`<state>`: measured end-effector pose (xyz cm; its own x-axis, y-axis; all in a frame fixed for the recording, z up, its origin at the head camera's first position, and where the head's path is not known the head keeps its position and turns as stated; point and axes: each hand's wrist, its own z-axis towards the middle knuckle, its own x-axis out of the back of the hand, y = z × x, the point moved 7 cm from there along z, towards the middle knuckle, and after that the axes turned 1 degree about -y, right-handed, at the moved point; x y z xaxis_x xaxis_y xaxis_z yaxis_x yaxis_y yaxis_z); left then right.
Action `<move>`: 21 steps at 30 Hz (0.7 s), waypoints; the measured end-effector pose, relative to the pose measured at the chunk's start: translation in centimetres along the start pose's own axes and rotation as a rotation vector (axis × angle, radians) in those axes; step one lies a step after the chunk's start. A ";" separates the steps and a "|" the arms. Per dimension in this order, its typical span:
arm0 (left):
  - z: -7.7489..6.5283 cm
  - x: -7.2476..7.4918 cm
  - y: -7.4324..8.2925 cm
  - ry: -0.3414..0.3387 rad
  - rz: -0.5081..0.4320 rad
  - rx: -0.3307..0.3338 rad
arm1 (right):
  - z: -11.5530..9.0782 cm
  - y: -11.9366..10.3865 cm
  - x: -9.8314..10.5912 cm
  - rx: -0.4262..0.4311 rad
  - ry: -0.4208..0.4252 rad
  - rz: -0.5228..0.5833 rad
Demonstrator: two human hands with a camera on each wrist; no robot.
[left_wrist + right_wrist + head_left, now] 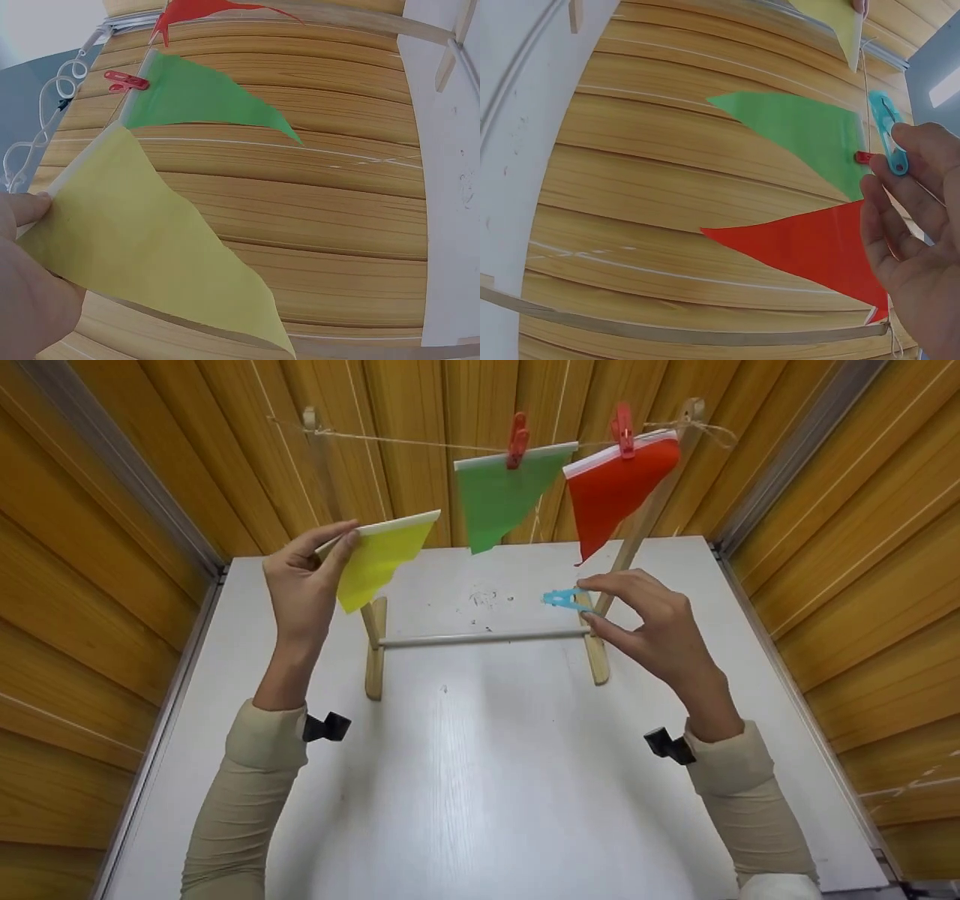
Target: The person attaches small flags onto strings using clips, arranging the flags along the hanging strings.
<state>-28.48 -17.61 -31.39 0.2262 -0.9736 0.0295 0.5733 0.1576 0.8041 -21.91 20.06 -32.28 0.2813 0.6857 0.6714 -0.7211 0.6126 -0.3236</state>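
My left hand (304, 581) pinches a yellow pennant (382, 556) by the left end of its white top strip, in front of and below the string (405, 441). In my right hand (652, 619) a blue clothespin (564, 599) is pinched between thumb and fingers, below the hanging flags. A green pennant (510, 491) hangs from the string by a red clothespin (517, 439). To its right a red pennant (619, 484) hangs by another red clothespin (623, 429). The left wrist view shows the yellow pennant (150, 232) close up, with the thumb on its white edge.
Two wooden posts hold the string; their feet (598, 660) stand on the white table (465, 780), joined by a pale crossbar (487, 638). Wood-panelled walls (90, 600) rise at the back and both sides. Small dark marks (484, 598) dot the table behind the crossbar.
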 end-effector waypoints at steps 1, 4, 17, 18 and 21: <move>0.2 0.0 0.1 0.000 0.002 -0.002 | 0.3 -0.2 0.2 0.006 -0.009 -0.007; 0.8 0.0 0.3 0.003 0.003 -0.011 | 1.4 -0.9 0.7 0.026 -0.020 -0.015; 2.7 -0.7 0.7 -0.007 -0.015 -0.023 | 5.5 -3.6 2.7 0.139 -0.037 -0.049; 2.8 -0.8 0.8 -0.011 -0.015 -0.029 | 5.9 -3.7 2.9 0.147 -0.039 -0.049; 3.2 -1.1 0.9 -0.020 -0.008 -0.043 | 6.8 -3.9 3.3 0.163 -0.038 -0.032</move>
<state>-30.71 -16.96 -28.77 0.2056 -0.9780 0.0356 0.6084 0.1562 0.7781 -22.51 17.23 -24.30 0.2837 0.6493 0.7056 -0.8059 0.5602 -0.1915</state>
